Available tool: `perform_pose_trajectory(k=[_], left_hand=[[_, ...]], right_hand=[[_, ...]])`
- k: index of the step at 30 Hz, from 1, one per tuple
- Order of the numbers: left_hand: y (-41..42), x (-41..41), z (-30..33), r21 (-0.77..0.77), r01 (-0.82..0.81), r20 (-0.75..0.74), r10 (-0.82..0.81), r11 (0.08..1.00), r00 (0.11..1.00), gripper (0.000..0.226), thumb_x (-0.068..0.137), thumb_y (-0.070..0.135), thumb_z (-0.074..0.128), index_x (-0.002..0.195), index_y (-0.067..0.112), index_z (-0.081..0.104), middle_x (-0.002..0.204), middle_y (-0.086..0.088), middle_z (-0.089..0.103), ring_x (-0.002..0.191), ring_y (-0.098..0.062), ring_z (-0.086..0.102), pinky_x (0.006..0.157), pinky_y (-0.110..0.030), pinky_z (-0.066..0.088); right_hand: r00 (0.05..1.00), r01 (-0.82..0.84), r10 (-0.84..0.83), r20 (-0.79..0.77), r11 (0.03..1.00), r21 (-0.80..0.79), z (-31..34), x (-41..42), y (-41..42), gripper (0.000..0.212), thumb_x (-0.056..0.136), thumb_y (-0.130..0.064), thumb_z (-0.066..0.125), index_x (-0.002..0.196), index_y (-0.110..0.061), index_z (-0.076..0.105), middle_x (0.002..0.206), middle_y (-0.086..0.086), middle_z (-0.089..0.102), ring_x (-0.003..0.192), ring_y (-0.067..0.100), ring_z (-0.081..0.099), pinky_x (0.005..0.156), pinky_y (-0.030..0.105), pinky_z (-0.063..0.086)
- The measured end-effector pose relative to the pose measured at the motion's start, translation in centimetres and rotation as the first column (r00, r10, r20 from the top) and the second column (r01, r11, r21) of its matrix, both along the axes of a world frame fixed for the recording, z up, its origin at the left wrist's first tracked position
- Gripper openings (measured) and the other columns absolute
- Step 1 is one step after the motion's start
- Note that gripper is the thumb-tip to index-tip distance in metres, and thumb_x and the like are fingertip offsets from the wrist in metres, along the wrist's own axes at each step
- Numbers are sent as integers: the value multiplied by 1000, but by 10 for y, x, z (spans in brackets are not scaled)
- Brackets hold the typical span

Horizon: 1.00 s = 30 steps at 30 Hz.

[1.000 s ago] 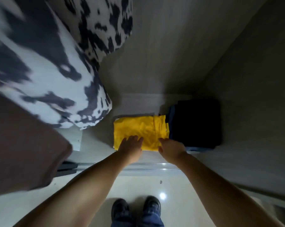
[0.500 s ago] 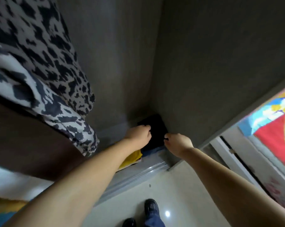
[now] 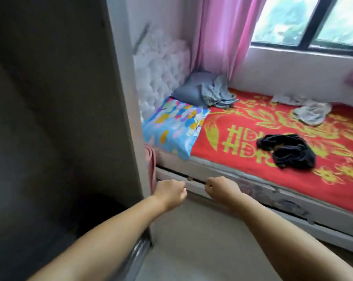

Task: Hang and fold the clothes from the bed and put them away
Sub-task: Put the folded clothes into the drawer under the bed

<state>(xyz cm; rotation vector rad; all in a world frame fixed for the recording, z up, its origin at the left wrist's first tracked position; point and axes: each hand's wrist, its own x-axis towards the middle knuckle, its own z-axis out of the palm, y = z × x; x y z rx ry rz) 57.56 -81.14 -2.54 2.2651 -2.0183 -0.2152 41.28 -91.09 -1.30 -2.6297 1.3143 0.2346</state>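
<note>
Two bare hands hang out in front of the person, both curled into loose fists and holding nothing. The left hand (image 3: pixel 170 192) sits just beside the edge of the wardrobe panel (image 3: pixel 118 110), and the right hand (image 3: pixel 222 188) is near it, level with it, a small gap between the knuckles. Both are over the floor (image 3: pixel 202 240), in front of the worn side rail of the bed (image 3: pixel 252 185) and not touching it.

Beyond the right fist and off to its right, a crumpled black garment (image 3: pixel 286 150) lies on the red and yellow blanket (image 3: pixel 232 142). Farther back still, well apart from either hand, a pale grey garment (image 3: pixel 311 112) is heaped near the wall under the window (image 3: pixel 305 21). Straight past the gap between the two fists, a blue patterned pillow (image 3: pixel 173 126) rests at the head of the bed, with a grey pillow (image 3: pixel 189 92) behind it and a rumpled blue-grey cloth (image 3: pixel 218 94) lying against that one. A pink curtain (image 3: pixel 218 33) hangs down behind them. A white tufted headboard (image 3: pixel 159 72) stands above the left fist, next to the wardrobe panel. A strip of pink cloth (image 3: pixel 151 165) hangs just above the left hand.
</note>
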Motion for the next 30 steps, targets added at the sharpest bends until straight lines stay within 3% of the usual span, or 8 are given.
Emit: perform_pose_trajectory(k=[4, 8, 11, 14, 25, 30], left_hand=[[-87, -74, 11, -1, 165, 41, -165, 986, 985, 27, 95, 31, 39, 99, 14, 60, 106, -9, 68, 100, -33, 62, 66, -31, 34], [-172, -150, 15, 5, 253, 1, -253, 967, 967, 28, 97, 31, 38, 94, 13, 59, 101, -8, 67, 94, -31, 62, 65, -31, 35], [-229, -208, 19, 20, 313, -23, -312, 950, 950, 28, 98, 30, 37, 91, 11, 56, 92, -8, 65, 82, -30, 60, 63, -33, 39], [-275, -254, 27, -8, 340, -71, -339, 941, 938, 28, 98, 30, 37, 87, 12, 56, 80, -2, 58, 69, -23, 52, 55, -30, 35], [-430, -320, -6, 92, 419, -40, -417, 903, 908, 29, 97, 25, 37, 82, 10, 55, 72, -1, 53, 63, -22, 48, 51, -28, 33], [-534, -333, -29, 115, 437, -68, -432, 892, 900, 28, 97, 26, 38, 85, 9, 57, 80, -4, 59, 74, -26, 58, 57, -31, 41]], right_hand=[[991, 136, -136, -11, 991, -11, 5, -101, -58, 30, 98, -34, 38, 101, -18, 63, 101, 7, 66, 95, 29, 63, 70, 31, 43], [965, 259, -259, -37, 966, 10, 8, -200, -118, 29, 99, -31, 37, 82, -16, 55, 85, 4, 60, 78, 26, 57, 64, 30, 42], [933, 354, -353, -65, 935, 5, 14, -269, -161, 31, 98, -31, 37, 79, -13, 53, 88, 5, 61, 75, 26, 53, 62, 30, 40], [913, 404, -402, -76, 914, 18, 19, -318, -200, 30, 98, -32, 38, 89, -13, 59, 96, 5, 64, 83, 27, 57, 64, 31, 41], [910, 414, -411, -48, 904, 104, -19, -368, -333, 31, 98, -30, 37, 93, -11, 62, 94, 5, 65, 85, 26, 60, 61, 30, 41], [881, 473, -469, -67, 873, 116, -37, -397, -428, 31, 99, -29, 37, 96, -12, 63, 93, 3, 64, 80, 24, 58, 61, 29, 40]])
